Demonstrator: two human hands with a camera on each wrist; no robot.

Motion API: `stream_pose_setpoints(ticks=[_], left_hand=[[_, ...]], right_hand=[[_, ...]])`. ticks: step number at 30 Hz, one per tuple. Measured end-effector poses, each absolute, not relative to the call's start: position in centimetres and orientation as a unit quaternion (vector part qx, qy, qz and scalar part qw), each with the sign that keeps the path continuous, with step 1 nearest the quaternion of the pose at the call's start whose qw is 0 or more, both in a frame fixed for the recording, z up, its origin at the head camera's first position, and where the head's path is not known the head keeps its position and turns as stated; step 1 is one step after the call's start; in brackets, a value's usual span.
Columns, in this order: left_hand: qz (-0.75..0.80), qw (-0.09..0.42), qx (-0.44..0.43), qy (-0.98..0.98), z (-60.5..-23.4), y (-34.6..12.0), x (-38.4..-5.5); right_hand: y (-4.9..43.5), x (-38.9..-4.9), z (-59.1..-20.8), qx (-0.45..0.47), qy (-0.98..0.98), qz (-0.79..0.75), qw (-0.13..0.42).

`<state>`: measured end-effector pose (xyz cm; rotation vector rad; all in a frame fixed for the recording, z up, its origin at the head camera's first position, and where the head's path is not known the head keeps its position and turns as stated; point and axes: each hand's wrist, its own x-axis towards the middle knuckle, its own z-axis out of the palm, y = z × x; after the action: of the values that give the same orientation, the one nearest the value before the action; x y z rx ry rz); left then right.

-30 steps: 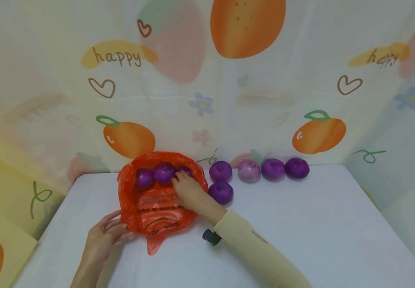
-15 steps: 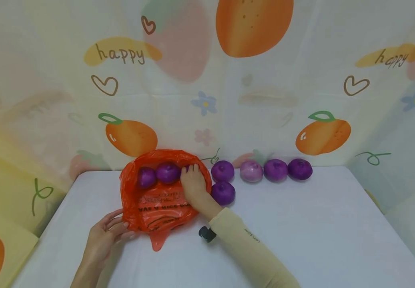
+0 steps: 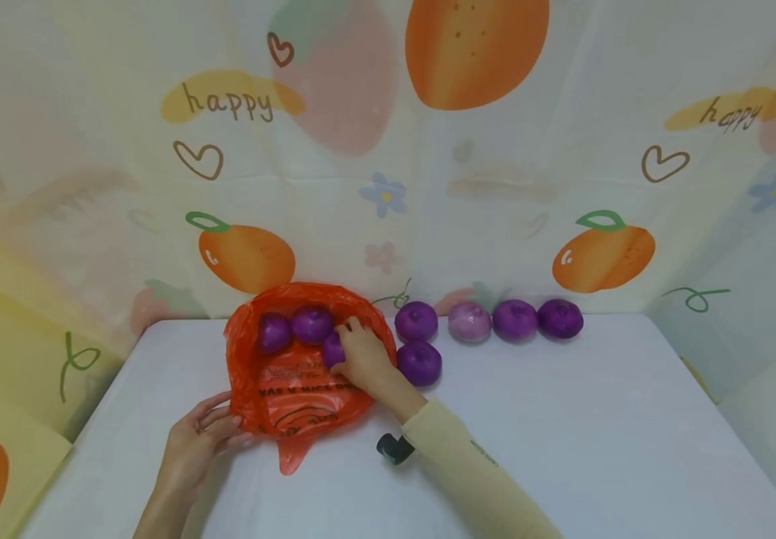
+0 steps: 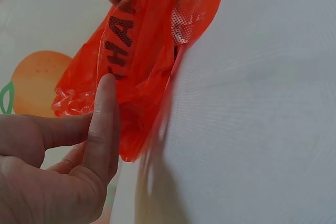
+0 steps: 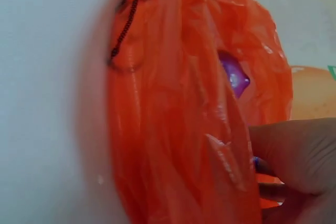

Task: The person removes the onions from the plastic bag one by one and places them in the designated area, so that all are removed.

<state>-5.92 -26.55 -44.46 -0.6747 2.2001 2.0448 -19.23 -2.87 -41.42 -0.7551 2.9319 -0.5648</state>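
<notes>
A red plastic bag with dark print lies with its mouth spread wide on the table. Inside it, at the back, sit two purple onions, the left onion and the middle onion. My right hand reaches in over the right rim and grips a third onion, its right side hidden by the fingers. At the bag's front left corner, my left hand touches the outside with extended fingers. The left wrist view shows those fingers against the plastic.
Right of the bag stand two onions, one behind and one in front. Farther right, a pale onion and two darker ones make a row at the table's back edge. A black wrist camera shows under my right sleeve. A printed cloth hangs behind.
Inside the bag, my right hand first reaches to the third onion at the back right, and now that onion is nearer the front in its fingers. My left hand stays at the bag's side.
</notes>
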Motion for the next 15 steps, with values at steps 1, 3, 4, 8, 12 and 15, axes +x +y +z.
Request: stream_pose_setpoints(ticks=[1, 3, 4, 8, 12, 15], left_hand=[[0.663, 0.033, -0.222, 0.714, -44.5, -26.6, -5.9], [0.665, 0.035, -0.229, 0.71, -44.5, -26.6, -6.0], [0.666, 0.036, -0.232, 0.708, -44.5, -26.6, -6.0], [0.664, 0.035, -0.238, 0.708, -44.5, -26.5, -6.0], [0.657, 0.033, -0.244, 0.713, -44.4, -26.5, -6.1], [0.651, 0.035, -0.249, 0.716, -44.4, -26.5, -6.0]], right_hand=[[-2.8, -19.2, -41.6, -0.244, 0.948, -0.198, 0.041], [-2.8, -19.0, -41.9, -0.243, 0.943, -0.221, 0.055], [-2.7, -19.0, -42.0, -0.241, 0.941, -0.228, 0.06], [-2.8, -18.8, -42.5, -0.236, 0.938, -0.244, 0.068], [-2.9, -18.7, -42.8, -0.235, 0.938, -0.246, 0.062], [-2.8, -18.4, -42.7, -0.242, 0.936, -0.25, 0.054]])
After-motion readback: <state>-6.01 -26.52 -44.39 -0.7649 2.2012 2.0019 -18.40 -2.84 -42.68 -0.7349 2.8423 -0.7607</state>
